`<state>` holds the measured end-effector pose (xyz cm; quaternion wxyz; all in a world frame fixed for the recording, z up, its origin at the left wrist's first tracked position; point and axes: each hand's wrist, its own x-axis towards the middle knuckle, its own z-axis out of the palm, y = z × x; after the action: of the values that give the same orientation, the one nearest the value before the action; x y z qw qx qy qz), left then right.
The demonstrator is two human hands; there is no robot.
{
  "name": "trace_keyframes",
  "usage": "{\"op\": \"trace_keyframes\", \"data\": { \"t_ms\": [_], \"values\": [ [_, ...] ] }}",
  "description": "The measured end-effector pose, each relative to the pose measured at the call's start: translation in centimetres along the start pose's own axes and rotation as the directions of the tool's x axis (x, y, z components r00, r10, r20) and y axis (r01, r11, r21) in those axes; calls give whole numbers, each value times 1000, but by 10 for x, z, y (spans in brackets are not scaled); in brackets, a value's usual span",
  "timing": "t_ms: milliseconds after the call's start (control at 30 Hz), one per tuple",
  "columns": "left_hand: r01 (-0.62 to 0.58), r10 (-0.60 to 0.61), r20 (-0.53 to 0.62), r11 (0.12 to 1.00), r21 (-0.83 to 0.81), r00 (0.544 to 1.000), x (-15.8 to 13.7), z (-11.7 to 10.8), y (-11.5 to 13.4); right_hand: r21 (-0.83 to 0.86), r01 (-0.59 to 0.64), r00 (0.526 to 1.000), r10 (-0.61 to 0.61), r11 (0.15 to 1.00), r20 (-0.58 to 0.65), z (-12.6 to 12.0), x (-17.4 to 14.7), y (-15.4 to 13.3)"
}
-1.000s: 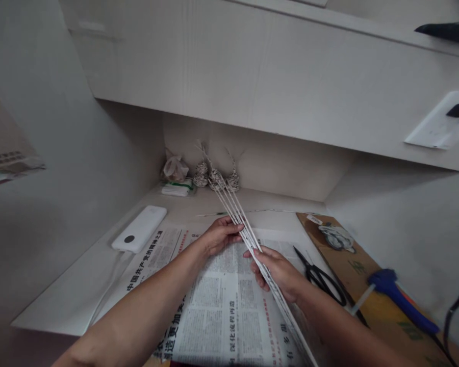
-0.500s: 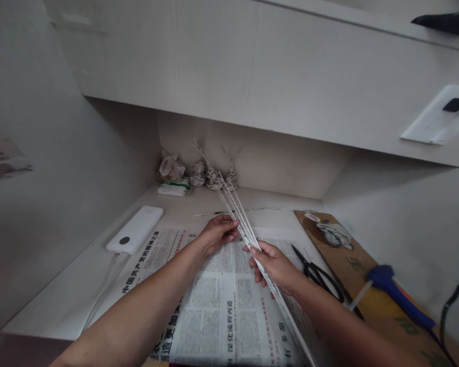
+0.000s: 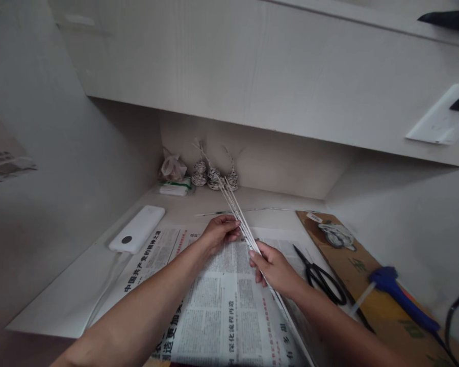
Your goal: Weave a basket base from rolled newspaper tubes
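A bundle of several thin rolled-paper sticks (image 3: 235, 208), whitish with printed specks, slants across the middle of the view above the newspaper (image 3: 210, 295). My right hand (image 3: 273, 267) is closed around the bundle near its middle, thumb on top. Just farther up, my left hand (image 3: 222, 232) pinches the sticks between thumb and fingers. The sticks' far ends fan slightly apart; their near ends run down past the right forearm to the bottom edge. Black-handled scissors (image 3: 323, 280) lie to the right of my right hand.
Gourd-shaped woven pieces (image 3: 214, 179) stand at the back beside a plastic bag (image 3: 172, 167) and tissue pack (image 3: 175, 187). A white power bank (image 3: 137, 229) with cable lies left. On the right, cardboard (image 3: 367, 255) carries a blue glue gun (image 3: 405, 300) and a crumpled bundle (image 3: 337, 235).
The far ends of the sticks have drawn closer together and shifted slightly. Both hands keep their hold in nearly the same place; the whole view has moved a little.
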<state>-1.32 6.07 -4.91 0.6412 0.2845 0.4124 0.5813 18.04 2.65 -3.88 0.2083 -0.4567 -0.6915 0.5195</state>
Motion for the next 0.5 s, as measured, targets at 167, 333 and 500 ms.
{"op": "trace_keyframes", "data": {
  "t_ms": [167,333,500],
  "values": [
    [-9,9,-4,1000,-12,1000,-1,2,1,-45,55,998,-56,997,-25,1,-2,1],
    [-11,11,-10,1000,-17,1000,-1,3,1,-37,46,997,-48,998,-55,2,-3,-3],
    [-3,3,-4,1000,-23,1000,-4,5,3,-25,39,997,-41,999,-59,2,-4,-4]
  ]
}}
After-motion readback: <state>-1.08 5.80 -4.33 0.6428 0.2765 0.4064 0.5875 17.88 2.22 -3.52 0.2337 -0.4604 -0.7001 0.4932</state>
